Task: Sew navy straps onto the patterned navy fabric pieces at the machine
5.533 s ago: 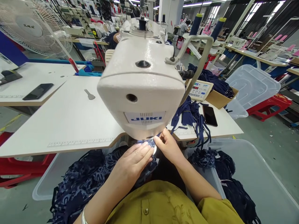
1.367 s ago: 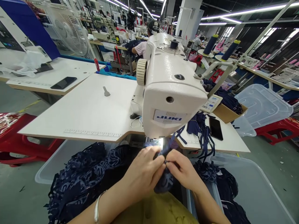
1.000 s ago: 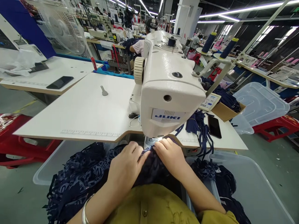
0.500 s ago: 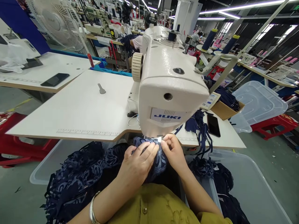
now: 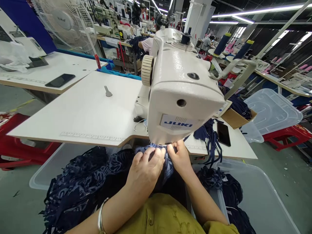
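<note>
A white JUKI sewing machine (image 5: 185, 87) stands in front of me, its head hiding the needle area. Under it lies dark blue patterned lace fabric (image 5: 168, 167), bunched and hanging toward my lap. My left hand (image 5: 147, 165) is closed on the fabric, fingers bent with their tips at the machine's lower edge. Thumb and fingers of my right hand (image 5: 179, 157) pinch the fabric's edge just right of the needle area. The fingertips of both hands are partly hidden, close to each other.
Bins of dark blue lace pieces (image 5: 80, 182) and dark fabric (image 5: 231, 191) flank my lap. Navy strips (image 5: 207, 136) and a phone (image 5: 223, 134) lie right of the machine. A flat grey metal piece (image 5: 108, 91) rests on the white table (image 5: 97, 110). A fan (image 5: 64, 24) stands behind left.
The left fingers have curled more and drawn up. My right hand has shifted slightly, its fingertips now further under the machine head. The whole view has moved a little.
</note>
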Available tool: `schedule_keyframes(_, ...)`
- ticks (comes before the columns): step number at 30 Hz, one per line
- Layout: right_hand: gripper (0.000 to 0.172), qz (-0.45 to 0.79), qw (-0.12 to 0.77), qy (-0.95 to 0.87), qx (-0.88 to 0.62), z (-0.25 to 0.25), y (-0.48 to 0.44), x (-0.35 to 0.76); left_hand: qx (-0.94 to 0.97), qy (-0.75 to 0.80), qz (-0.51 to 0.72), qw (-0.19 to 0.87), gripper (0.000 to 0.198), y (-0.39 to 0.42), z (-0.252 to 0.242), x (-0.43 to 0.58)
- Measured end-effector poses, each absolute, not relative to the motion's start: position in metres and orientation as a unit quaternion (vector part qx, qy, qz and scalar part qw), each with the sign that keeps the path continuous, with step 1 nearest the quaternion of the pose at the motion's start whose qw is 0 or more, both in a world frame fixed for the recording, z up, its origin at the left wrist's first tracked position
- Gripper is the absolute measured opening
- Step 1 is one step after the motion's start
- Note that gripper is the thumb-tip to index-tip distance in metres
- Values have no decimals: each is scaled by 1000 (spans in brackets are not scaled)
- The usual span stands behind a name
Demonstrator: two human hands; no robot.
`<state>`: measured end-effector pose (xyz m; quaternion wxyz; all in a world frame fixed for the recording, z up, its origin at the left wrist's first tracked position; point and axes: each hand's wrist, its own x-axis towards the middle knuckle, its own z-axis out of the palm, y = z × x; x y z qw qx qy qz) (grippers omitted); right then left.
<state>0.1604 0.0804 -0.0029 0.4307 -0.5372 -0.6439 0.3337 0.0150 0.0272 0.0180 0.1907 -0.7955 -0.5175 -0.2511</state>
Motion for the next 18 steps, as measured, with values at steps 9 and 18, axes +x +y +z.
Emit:
schedule_keyframes(9, 10, 316, 398, -668, -543, -1, 79, 167, -801, -512, -230, 209, 29, 27, 16, 16)
schedule_keyframes(18, 19, 262, 321, -728, -547, -5, 73, 223, -805, -509, -216, 214, 26, 29, 20, 14)
